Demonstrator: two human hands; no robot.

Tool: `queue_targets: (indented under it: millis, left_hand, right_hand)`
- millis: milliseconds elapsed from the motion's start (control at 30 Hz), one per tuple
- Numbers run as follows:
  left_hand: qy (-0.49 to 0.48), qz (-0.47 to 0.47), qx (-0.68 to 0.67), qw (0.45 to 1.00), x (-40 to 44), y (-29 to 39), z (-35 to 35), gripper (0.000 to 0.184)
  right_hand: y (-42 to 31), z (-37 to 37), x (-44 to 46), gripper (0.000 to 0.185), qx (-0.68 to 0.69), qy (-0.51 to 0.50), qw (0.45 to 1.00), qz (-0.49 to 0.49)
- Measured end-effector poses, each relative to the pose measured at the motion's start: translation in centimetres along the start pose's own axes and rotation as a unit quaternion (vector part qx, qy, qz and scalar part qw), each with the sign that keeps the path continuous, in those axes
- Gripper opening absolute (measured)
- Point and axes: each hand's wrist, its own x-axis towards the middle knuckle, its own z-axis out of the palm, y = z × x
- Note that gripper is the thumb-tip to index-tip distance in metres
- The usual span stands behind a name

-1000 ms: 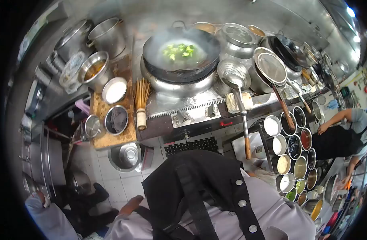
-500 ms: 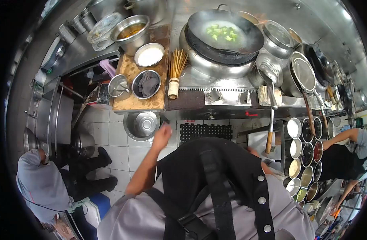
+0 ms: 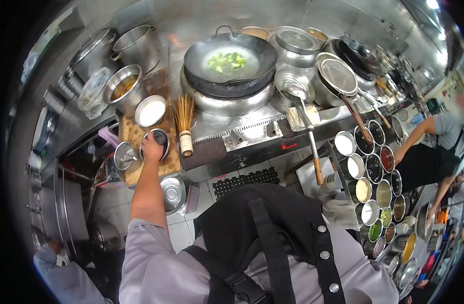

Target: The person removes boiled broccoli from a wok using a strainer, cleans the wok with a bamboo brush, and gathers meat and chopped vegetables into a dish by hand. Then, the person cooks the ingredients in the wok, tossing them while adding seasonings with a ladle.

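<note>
My left hand (image 3: 151, 147) reaches into a small metal bowl (image 3: 166, 152) on the wooden board, its fingers closed on the dark grey cloth (image 3: 161, 137) that lies inside. Part of the bowl and cloth is hidden under the hand. Just behind stands a bowl of white contents (image 3: 151, 111); to the left is a metal jug (image 3: 124, 156) with a utensil in it. A bamboo brush (image 3: 185, 125) lies to the right of the board. My right hand is out of sight.
A wok (image 3: 230, 58) with green vegetables in pale liquid sits on the stove. A skimmer and ladle (image 3: 308, 119) rest to its right, the handle sticking out over the front edge. Ingredient pots (image 3: 364, 189) fill the right side, near a co-worker (image 3: 423, 147). Another person sits at lower left.
My left hand has moved forward from above the floor into the bowl and onto the cloth. The view has turned, and my right hand, partly visible before, is gone from sight.
</note>
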Motion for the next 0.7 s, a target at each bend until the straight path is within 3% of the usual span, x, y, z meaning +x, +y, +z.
queue_targets:
  millis: [67, 133, 167, 200, 233, 267, 333, 400, 467, 500, 567, 700]
  left_hand:
    - [0.02, 0.028, -0.018, 0.999, 1.5, -0.7, 0.2, 0.082]
    - [0.146, 0.02, -0.268, 0.952, 1.8, -0.4, -0.8, 0.067]
    - [0.143, 0.025, -0.268, 0.952, 1.0, 0.9, -1.8, 0.067]
    - [0.13, -0.006, -0.521, 0.844, -0.6, 2.7, -3.3, 0.059]
    - [0.107, -0.04, -0.733, 0.67, -1.7, 3.6, -4.2, 0.051]
    - [-0.029, -0.068, -0.833, 0.548, -2.6, 3.4, -3.8, 0.048]
    - [-0.23, -0.03, -0.913, 0.336, -7.4, 4.9, -4.2, 0.056]
    - [-0.264, -0.017, -0.913, 0.309, -13.3, 9.8, -5.7, 0.073]
    - [-0.355, -0.008, -0.9, 0.252, -16.9, 12.3, -5.2, 0.078]
    - [-0.356, -0.006, -0.9, 0.251, -18.4, 13.2, -4.9, 0.078]
    - [-0.42, -0.03, -0.889, 0.181, -20.9, 14.6, -4.9, 0.081]
    - [-0.47, -0.004, -0.863, 0.184, -22.7, 16.2, -5.1, 0.075]
  right_hand:
    - [2.0, 0.4, -1.4, 0.047, 0.002, 0.001, 1.0, 0.025]
    - [3.3, 1.1, -1.9, 0.047, 0.004, 0.003, 0.999, 0.041]
    - [3.8, 1.3, -2.3, 0.047, 0.006, 0.003, 0.999, 0.048]
    - [4.0, 1.5, -2.5, 0.047, 0.008, 0.003, 0.999, 0.052]
    - [4.2, 1.7, -2.5, 0.047, 0.01, 0.002, 0.999, 0.053]
    - [4.1, 1.7, -2.4, 0.047, 0.012, 0.003, 0.999, 0.05]
    - [3.8, 1.6, -2.0, 0.048, 0.014, 0.002, 0.999, 0.043]
    - [3.3, 1.6, -1.6, 0.048, 0.015, 0.0, 0.999, 0.035]
    - [2.6, 1.3, -1.2, 0.048, 0.015, 0.002, 1.0, 0.024]
    - [2.1, 1.1, -0.9, 0.048, 0.015, 0.003, 1.0, 0.018]
    - [0.8, 0.4, -0.5, 0.048, 0.013, 0.006, 1.0, 0.003]
    - [-1.4, -1.0, 0.4, 0.048, 0.021, 0.03, 0.999, -0.012]
